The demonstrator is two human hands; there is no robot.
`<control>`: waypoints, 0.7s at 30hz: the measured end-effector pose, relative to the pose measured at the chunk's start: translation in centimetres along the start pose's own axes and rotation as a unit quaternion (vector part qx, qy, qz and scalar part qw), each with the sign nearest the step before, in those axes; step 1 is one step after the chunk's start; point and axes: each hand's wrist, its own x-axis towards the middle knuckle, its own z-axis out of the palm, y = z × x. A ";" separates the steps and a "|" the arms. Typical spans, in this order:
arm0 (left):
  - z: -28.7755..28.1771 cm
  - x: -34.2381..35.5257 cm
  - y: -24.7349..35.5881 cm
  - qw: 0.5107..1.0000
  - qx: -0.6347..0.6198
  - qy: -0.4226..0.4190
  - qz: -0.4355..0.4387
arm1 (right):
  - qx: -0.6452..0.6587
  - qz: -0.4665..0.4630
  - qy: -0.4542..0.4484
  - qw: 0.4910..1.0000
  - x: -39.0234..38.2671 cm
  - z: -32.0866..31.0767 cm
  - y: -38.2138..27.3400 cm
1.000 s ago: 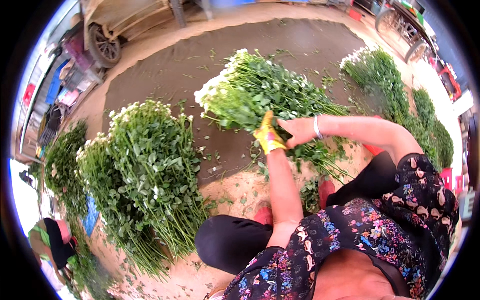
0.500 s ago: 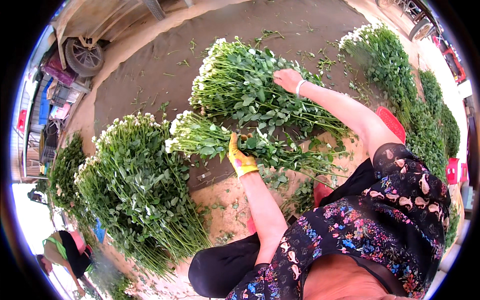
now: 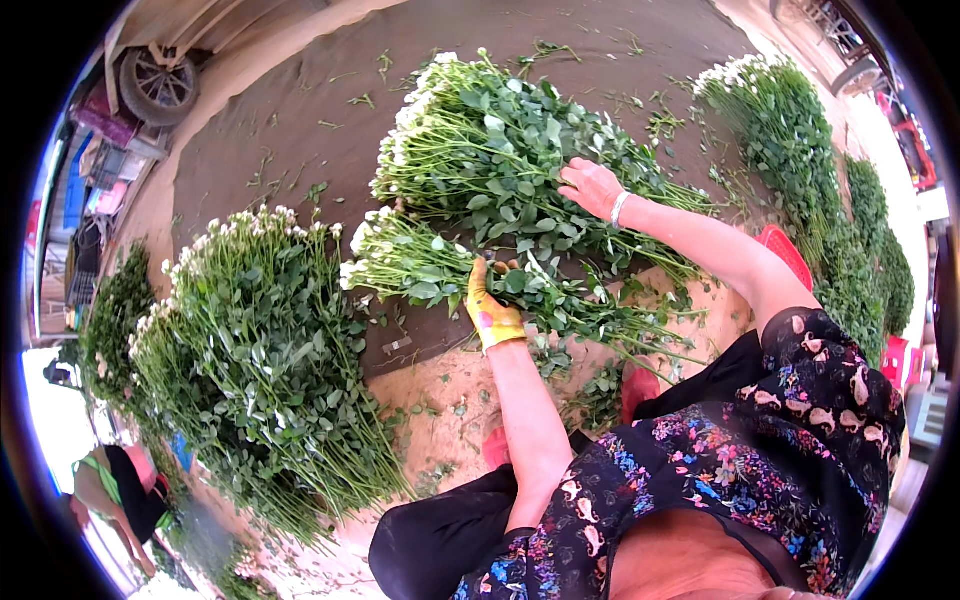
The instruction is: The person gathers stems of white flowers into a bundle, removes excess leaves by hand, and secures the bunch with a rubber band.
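Observation:
A small bunch of leafy white-budded flowers [image 3: 405,255] is in the grip of my left hand [image 3: 492,310], which wears a stained yellow glove. Above it, a larger pile of similar stems [image 3: 470,140] lies on a dark sheet [image 3: 280,130]. My bare right hand [image 3: 592,190], with a bangle at the wrist, rests in that pile's foliage, fingers curled; what they grip is hidden among leaves. Cut leaves and stems lie beneath the small bunch and around my feet.
Big flower piles stand left [image 3: 255,360] and right [image 3: 770,140]. At lower left a co-worker [image 3: 125,500] bends down. A wheeled cart [image 3: 160,80] is at upper left. Red plastic seats [image 3: 900,365] and a red object [image 3: 785,250] are at right.
A second ago both hands met at the stems. Since then my right hand has moved up into the large pile, while my left hand has shifted down-left with the small bunch.

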 end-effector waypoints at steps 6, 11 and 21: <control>-0.3 -0.7 0.8 1.000 0.026 -0.001 -0.016 | 0.049 0.040 0.016 0.998 0.9 -1.5 0.0; -0.3 0.0 0.5 0.999 0.022 -0.036 0.009 | 0.199 0.048 0.011 0.979 1.4 -4.8 -0.7; 1.3 -1.6 0.5 0.980 -0.008 -0.200 -0.018 | 0.195 0.059 0.015 0.979 0.8 -11.0 -3.2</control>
